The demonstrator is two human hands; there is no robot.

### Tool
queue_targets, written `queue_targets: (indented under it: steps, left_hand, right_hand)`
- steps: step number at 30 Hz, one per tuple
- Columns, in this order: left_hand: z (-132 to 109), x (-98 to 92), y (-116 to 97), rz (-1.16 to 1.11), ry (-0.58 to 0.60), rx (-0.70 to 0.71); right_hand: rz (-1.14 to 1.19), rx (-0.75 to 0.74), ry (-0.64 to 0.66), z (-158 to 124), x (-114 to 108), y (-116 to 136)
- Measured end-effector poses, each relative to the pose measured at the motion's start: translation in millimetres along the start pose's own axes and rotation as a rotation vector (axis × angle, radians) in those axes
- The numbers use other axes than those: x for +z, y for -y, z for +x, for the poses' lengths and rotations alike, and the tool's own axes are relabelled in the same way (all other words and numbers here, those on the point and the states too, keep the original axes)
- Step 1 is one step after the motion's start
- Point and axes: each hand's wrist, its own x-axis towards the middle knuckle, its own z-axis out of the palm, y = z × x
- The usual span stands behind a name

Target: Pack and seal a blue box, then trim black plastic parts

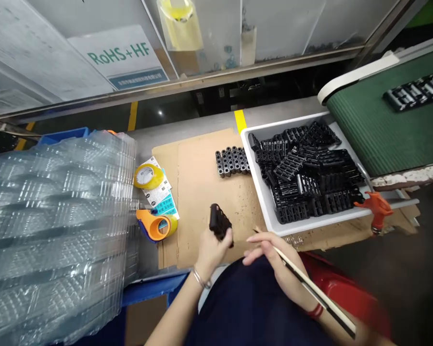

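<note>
My left hand (pixel 212 246) is closed around a black plastic part (pixel 219 222), held above the cardboard sheet (pixel 198 192). My right hand (pixel 270 247) grips a long thin stick (pixel 310 283) that runs back along my forearm. Farther out on the cardboard stands a small cluster of black cylindrical parts (pixel 232 161). To the right, a white bin (pixel 265 202) is heaped with several black ribbed plastic parts (pixel 306 173).
A tall stack of clear plastic blister trays (pixel 54 226) fills the left. Beside it lie a yellow tape roll (pixel 147 176), an orange tape dispenser (pixel 154 225) and printed labels. A green conveyor belt (pixel 389 125) at the right carries a black part (pixel 416 91). An orange clamp (pixel 377 209) grips the table edge.
</note>
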Motion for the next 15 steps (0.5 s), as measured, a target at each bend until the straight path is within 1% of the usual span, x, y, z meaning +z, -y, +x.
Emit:
queue_targets:
  steps: [2,3,5,7,9,11,13,15]
  left_hand:
    - [43,-1.5,23,0.078,0.031,-0.111]
    - [67,-3.6,32,0.102,0.026,-0.144]
    - [114,-9.3,47,0.132,-0.003,-0.200]
    - [156,-15.1,55,0.138,-0.028,-0.233]
    - [191,-18.6,57,0.129,-0.037,-0.242]
    - [220,-18.5,53,0.117,-0.035,-0.233]
    - [244,-14.4,46,0.105,-0.025,-0.209]
    - [262,-8.1,37,0.091,-0.009,-0.173]
  right_hand:
    - [-0.056,0.102,-0.139,6,-8,-4]
    - [-0.107,0.125,-0.201,8,-14,-6]
    - [-0.213,0.132,-0.293,10,-27,-10]
    - [-0.279,0.128,-0.341,10,-41,-16]
    - [-0.328,0.120,-0.362,9,-54,-22]
    - [-0.382,0.112,-0.396,8,-64,-27]
    - [-0.428,0.119,-0.447,8,-72,-31]
    - [-0.462,0.122,-0.515,9,-79,-35]
